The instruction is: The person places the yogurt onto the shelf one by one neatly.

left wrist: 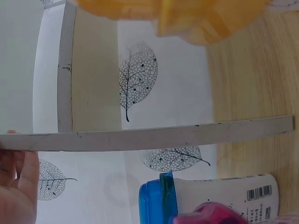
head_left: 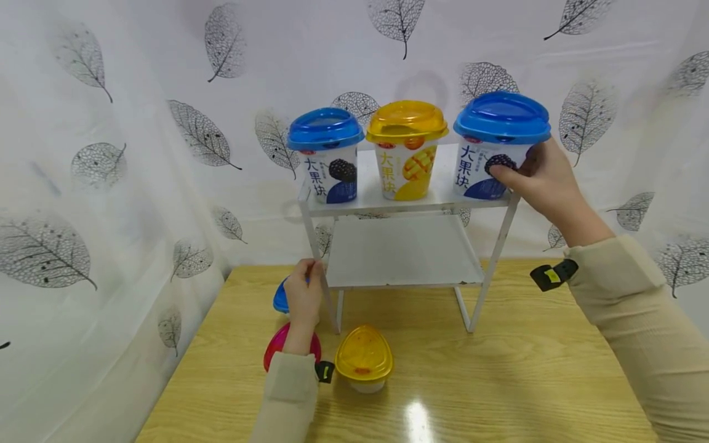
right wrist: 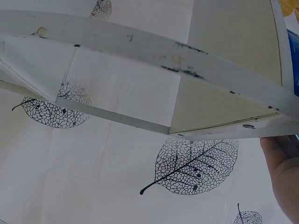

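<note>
Found right hand point(head_left: 545, 175) gripping the far-right cup point(head_left: 479, 151), with thumb across its printed front and fingers round its right side, partly hidden. Located this cup on the top tier of the white rack point(head_left: 404, 252), at the right end, close to the front edge. Read its long axis as near vertical, with blue domed lid uppermost, base down, and blackberry print and lettering turned toward the head camera.

Found left hand point(head_left: 303, 292) pinching the rack's left front leg point(head_left: 311, 231), just above the lower tier.

Also logged on the rack's top tier: far-left cup point(head_left: 327, 157), blue lid up, at the left end; middle cup point(head_left: 407, 151), yellow lid up, between the two blue-lidded ones. Judged both upright, likewise with printed fronts toward the head camera.

Recorded on the tabletop point(head_left: 526, 357): low blue-lidded cup point(head_left: 280, 299) just left of the rack, half covered by the left arm; pink-lidded cup point(head_left: 274, 349) forward of the rack's left front leg; low yellow-lidded cup point(head_left: 364, 357) in front of the rack, toward its left side, lid up.
</note>
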Action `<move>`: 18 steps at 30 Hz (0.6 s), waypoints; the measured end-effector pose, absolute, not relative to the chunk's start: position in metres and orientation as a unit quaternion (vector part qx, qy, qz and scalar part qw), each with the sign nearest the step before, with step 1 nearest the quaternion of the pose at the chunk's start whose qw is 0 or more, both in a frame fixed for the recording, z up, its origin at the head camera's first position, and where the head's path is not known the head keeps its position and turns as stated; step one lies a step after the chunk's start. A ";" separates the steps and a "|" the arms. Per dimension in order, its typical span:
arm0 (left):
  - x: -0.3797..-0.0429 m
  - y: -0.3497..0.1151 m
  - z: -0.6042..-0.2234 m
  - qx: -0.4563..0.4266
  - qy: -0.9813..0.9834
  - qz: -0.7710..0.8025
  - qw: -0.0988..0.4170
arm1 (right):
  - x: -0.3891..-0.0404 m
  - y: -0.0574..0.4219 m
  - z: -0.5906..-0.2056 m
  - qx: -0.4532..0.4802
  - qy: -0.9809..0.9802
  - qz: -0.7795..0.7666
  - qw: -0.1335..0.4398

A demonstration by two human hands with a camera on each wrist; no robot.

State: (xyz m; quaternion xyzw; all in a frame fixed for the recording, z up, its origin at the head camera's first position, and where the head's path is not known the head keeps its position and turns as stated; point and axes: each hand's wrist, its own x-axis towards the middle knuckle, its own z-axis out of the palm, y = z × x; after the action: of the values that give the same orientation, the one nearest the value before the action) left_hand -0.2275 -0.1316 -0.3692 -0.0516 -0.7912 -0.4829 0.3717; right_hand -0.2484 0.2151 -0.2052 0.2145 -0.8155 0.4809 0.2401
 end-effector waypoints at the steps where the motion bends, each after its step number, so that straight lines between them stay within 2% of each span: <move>1: -0.228 -0.132 -0.369 -0.051 -0.791 -0.483 0.372 | -0.249 0.215 -0.205 0.222 -0.811 0.485 0.240; 18: -0.226 -0.131 -0.368 -0.057 -0.791 -0.473 0.384 | -0.257 0.219 -0.210 0.274 -0.780 0.521 0.215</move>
State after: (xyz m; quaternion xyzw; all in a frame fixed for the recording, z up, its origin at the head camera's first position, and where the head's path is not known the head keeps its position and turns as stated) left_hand -0.2258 -0.1311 -0.3683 -0.0570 -0.7912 -0.4725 0.3840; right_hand -0.2568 0.2191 -0.2102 0.2740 -0.7796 0.5205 0.2149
